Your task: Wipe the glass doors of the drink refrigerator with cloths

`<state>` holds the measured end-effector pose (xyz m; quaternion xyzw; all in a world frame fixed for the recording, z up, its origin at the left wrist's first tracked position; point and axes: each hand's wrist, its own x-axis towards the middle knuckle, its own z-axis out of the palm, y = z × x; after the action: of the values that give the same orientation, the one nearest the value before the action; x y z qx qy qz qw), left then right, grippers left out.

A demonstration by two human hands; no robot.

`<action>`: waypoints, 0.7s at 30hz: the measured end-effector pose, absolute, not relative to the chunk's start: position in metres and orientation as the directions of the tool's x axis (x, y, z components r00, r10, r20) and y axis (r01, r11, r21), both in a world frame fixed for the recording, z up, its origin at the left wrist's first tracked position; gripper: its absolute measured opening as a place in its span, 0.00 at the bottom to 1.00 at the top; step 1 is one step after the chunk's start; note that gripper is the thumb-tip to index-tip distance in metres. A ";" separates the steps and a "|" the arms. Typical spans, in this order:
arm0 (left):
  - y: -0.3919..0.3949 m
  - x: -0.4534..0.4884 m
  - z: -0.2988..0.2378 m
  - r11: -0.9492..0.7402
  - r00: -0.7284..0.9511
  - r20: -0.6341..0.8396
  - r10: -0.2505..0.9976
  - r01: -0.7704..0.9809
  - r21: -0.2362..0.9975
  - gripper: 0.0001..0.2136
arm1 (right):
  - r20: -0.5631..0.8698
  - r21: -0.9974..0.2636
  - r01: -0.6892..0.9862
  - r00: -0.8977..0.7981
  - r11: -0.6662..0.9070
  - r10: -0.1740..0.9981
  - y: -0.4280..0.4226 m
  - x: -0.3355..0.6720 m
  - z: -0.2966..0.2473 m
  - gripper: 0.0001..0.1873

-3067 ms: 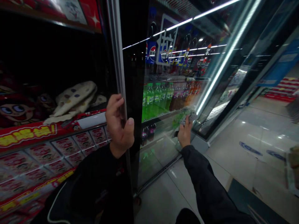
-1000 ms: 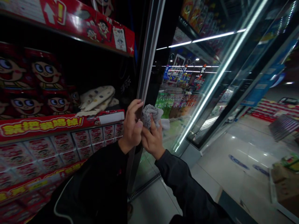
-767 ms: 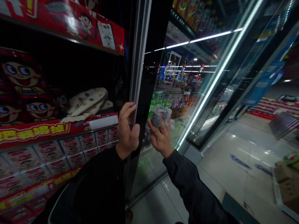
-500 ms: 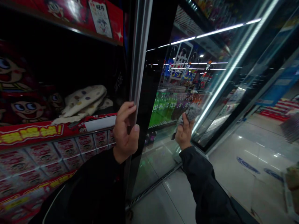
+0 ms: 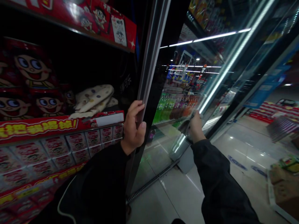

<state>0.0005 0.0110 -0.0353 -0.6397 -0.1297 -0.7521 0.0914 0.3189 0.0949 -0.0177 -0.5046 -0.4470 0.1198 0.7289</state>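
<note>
A person's left hand (image 5: 134, 129), curled fingers apart from the thumb, braces the metal edge (image 5: 154, 53) of a glass door (image 5: 153, 160), likely to steady it, while a blurred grey cloth (image 5: 184, 127) meets the pane beside the right hand (image 5: 195, 128) (grip unclear).

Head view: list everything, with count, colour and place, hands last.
Glass door: 1, clear, silver-edged, centre.
Grey cloth: 1, grey, blurred, in front of the glass door.
Green bottles: several, green, behind the glass door.
Orange bottles: several, orange, right of the green bottles.
Light bar: 1 large, white, slanting, right half.
Cartoon packs: at least 5, red, left side.
Spotted cloth: 1 heap, cream with darker dots, right of the cartoon packs.
Small boxes: many, white and red, lower left.
Tiled floor: 1, pale, lower centre and right.
Floor stickers: 2, blue, right.
Carton: 1, brown, lower right.
Left hand: 1, black-sleeved, at the glass door's left edge.
Right hand: 1, black-sleeved, on the grey cloth.
</note>
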 end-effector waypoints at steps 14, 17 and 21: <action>0.007 -0.005 -0.035 -0.876 -0.125 0.992 0.015 0.477 0.073 0.31 | 0.917 0.096 0.818 -0.294 0.568 0.269 -0.023 0.131 0.056 0.36; 0.005 -0.006 -0.034 -0.879 -0.114 0.993 -0.003 0.474 0.052 0.28 | 0.859 0.265 0.776 -0.459 0.572 0.225 -0.019 0.144 0.049 0.34; 0.004 -0.005 -0.033 -0.886 -0.136 0.991 0.008 0.459 0.070 0.27 | 0.822 0.345 0.726 -0.540 0.594 0.183 0.015 0.192 0.035 0.31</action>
<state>-0.0049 0.0043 -0.0333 -0.6391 -0.1829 -0.7310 0.1541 0.1922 0.0153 0.0352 -0.2825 -0.8044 -0.3507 0.3875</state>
